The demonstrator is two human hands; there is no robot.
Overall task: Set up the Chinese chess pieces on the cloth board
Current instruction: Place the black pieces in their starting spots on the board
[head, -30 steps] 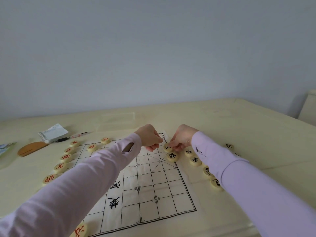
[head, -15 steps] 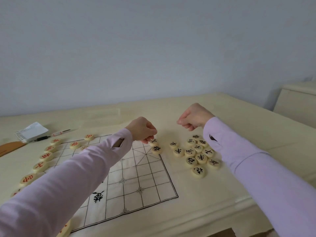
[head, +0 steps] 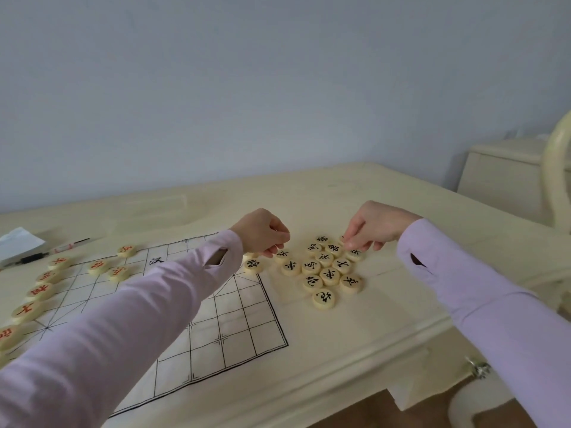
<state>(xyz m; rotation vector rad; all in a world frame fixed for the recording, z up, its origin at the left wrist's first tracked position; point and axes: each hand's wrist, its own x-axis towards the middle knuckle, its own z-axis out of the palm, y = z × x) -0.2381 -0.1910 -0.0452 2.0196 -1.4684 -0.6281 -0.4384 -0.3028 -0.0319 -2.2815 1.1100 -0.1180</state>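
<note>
Nearest, at six o'clock: the cloth board (head: 234, 332), thin and soft, lying flat on the table (head: 355, 341). Likely to wrinkle or slide if pushed, so best left alone.

At nine o'clock, along the board's left edge: red pieces (head: 38, 291) in a row, a few more resting on the grid.

A bit farther, at one o'clock, just off the board's right edge: the black pieces (head: 323, 271), round flat discs packed close and touching. Small, light and hard by the look of them, smooth on top, so likely slippery. Best pinched at the rim with thumb and one finger, then lifted straight up so the neighbours stay put.

Farther still, at twelve o'clock: left hand (head: 262, 234) curled shut, fingertips down by a black disc near the board's corner; cannot tell if holding it. At one o'clock: right hand (head: 375, 227), fingers (head: 350, 242) pinched together on a disc at the far side of the pile.

Farthest, at ten o'clock: a pen (head: 69, 244) and a white pad (head: 18, 244).
</note>
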